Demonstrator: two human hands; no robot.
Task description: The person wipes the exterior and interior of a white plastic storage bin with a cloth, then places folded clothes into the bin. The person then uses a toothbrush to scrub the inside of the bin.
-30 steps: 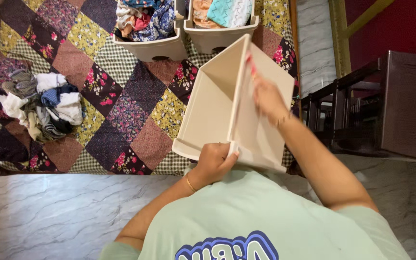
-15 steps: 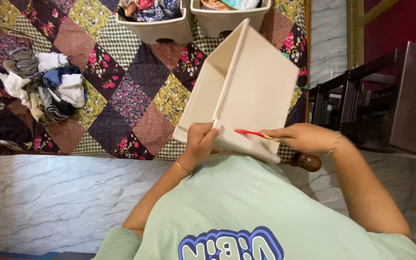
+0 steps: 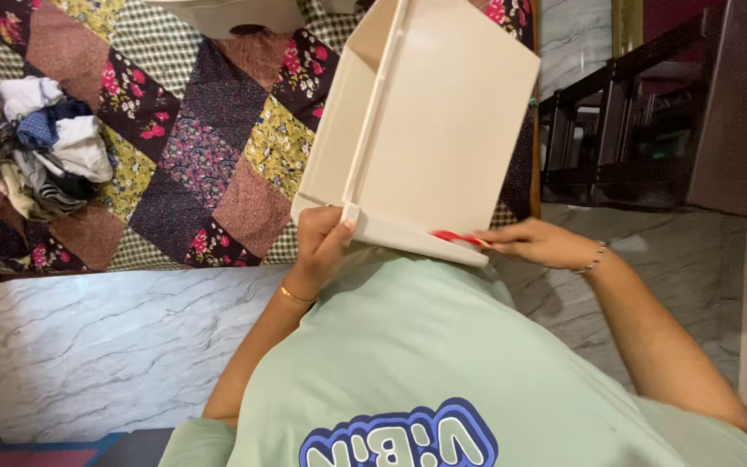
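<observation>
- Beige plastic bin (image 3: 430, 121) is off the bed, held up in front of my chest, tipped so the open mouth faces left and one flat outer wall faces up at me.
- My left hand (image 3: 322, 244) is closed around the bin's near corner at the rim, thumb on top, carrying the weight.
- My right hand (image 3: 536, 245) is pinched shut on a thin red tool (image 3: 458, 237), pen- or brush-like; can't tell which. Its tip sits at the bin's near lower edge, touching or just off it.
- Progress, my read: the visible outer wall looks plain and clean, no marks or residue showing. Tool is at the very edge of that face, so this face looks close to finished or only its edge is being worked. Inside of the bin is mostly hidden from here, so no call on it.
- Left, my read: the other faces of this bin aren't shown as done; bin isn't set back down yet.
- Bed under the bin carries a patchwork quilt (image 3: 209, 147); bin hangs over its near right corner.
- Pile of small clothes (image 3: 32, 143) sits loose at the quilt's left side, well apart from the bin, unsorted.
- Another beige bin (image 3: 226, 13) just clips the top edge of view; contents not visible.
- Dark wooden furniture (image 3: 650, 121) to my right, marble floor (image 3: 88, 346) below.
</observation>
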